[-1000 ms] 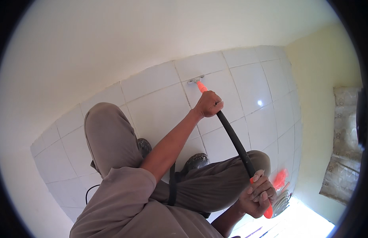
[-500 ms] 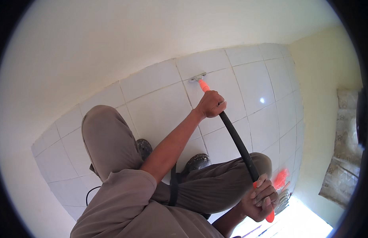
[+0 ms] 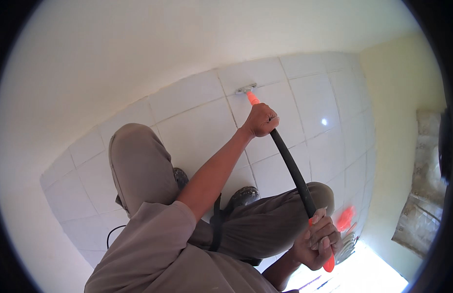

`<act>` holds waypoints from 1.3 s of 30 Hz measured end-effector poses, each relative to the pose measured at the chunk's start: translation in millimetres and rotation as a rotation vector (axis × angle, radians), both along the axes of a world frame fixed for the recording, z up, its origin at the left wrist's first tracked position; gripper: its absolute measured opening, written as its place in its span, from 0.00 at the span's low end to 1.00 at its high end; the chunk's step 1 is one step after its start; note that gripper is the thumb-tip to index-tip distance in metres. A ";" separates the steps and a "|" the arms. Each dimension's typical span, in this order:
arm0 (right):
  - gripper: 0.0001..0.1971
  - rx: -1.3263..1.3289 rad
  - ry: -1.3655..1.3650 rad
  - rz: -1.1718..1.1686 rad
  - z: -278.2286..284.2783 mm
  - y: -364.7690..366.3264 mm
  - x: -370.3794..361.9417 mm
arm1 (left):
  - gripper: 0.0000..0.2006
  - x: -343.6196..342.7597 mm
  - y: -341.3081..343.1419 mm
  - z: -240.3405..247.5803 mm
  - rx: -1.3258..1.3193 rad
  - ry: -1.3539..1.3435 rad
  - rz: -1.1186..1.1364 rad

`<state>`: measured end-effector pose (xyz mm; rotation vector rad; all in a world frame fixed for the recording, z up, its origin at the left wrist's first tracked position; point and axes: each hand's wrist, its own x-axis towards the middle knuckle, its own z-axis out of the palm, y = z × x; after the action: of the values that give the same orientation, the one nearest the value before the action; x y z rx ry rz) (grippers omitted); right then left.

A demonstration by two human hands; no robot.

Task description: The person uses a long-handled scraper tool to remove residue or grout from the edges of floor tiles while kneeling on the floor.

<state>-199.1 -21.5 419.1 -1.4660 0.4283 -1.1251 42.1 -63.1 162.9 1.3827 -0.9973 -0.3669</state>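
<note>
A long-handled scraper (image 3: pixel 291 164) slants across the view, with a black shaft, orange ends and a narrow metal head. That scraper head (image 3: pixel 246 89) is at the white tiled floor (image 3: pixel 194 139), near a grout line. My left hand (image 3: pixel 261 120) is closed round the shaft just behind the orange collar by the head. At the handle's other end, my right hand (image 3: pixel 318 242) wraps round the orange grip, whose rounded tip sticks out below the fingers. My bent knees lie on either side of my left forearm.
A plain pale wall (image 3: pixel 138 53) borders the tiles at the far side, and a yellowish wall (image 3: pixel 397 88) stands on the right. A red plastic-looking item (image 3: pixel 345 218) lies near my right knee. A patterned, stained sheet (image 3: pixel 418 183) hangs on the right. Bright light enters at the lower right.
The scraper head has shifted slightly away from me. Both hands have moved a little the same way along with the handle, keeping their hold.
</note>
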 end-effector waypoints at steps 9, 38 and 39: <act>0.15 -0.040 -0.024 -0.012 -13.9 7.7 9.5 | 0.15 8.4 -2.6 -8.9 0.039 -0.043 0.025; 0.07 0.125 0.008 -0.043 103.5 -41.2 -104.2 | 0.22 -161.3 -27.4 59.2 -0.021 0.237 0.024; 0.07 0.164 0.030 -0.108 110.6 -52.0 -113.3 | 0.22 -164.1 -27.3 63.0 -0.009 0.224 0.065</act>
<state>-312.4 -73.6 529.6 -1.3296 0.6125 -1.1266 -122.0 -90.4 225.8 1.3305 -0.7674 -0.4576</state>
